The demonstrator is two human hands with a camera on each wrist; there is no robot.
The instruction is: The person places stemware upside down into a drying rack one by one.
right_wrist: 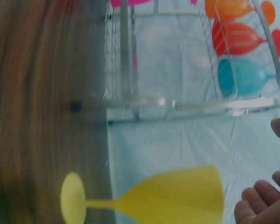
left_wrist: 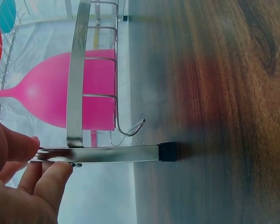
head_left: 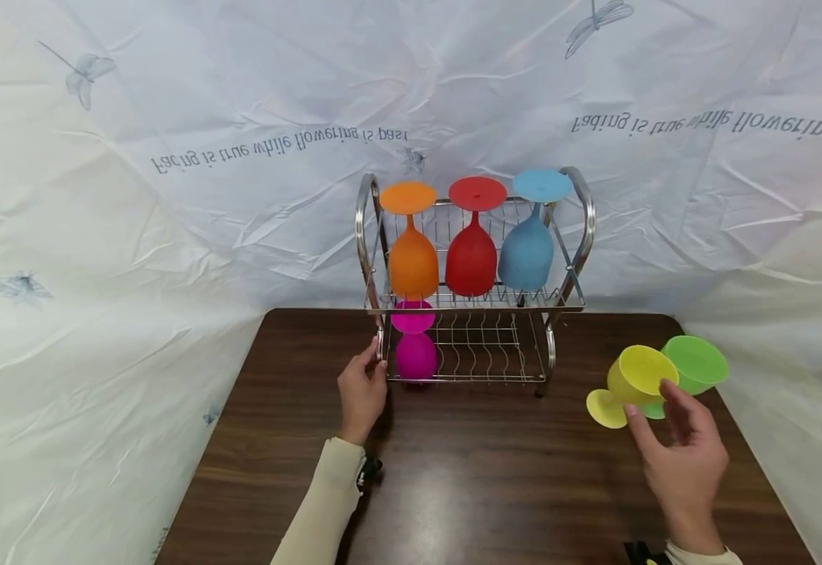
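Observation:
My left hand [head_left: 363, 396] grips the left side post of a two-tier metal dish rack [head_left: 550, 357]. In the left wrist view, thumb and fingers pinch the metal frame [left_wrist: 107, 154] above its black foot. At the right, my right hand [head_left: 686, 463] is around the near side of a yellow goblet [head_left: 622, 384] that stands upright, thumb and fingers spread. The right wrist view has these fingers [right_wrist: 255, 200] beyond the rim of the yellow goblet [right_wrist: 172, 196], apart from it. Just behind stands a green goblet [head_left: 703, 365], partly hidden by the yellow one.
Upside down on the top tier are an orange goblet [head_left: 413, 267], a red goblet [head_left: 470, 263] and a blue goblet [head_left: 526, 255]. A magenta goblet [head_left: 416, 357] is inverted at the lower tier's left. The dark wooden table [head_left: 481, 471] backs onto a printed sheet [head_left: 276, 71].

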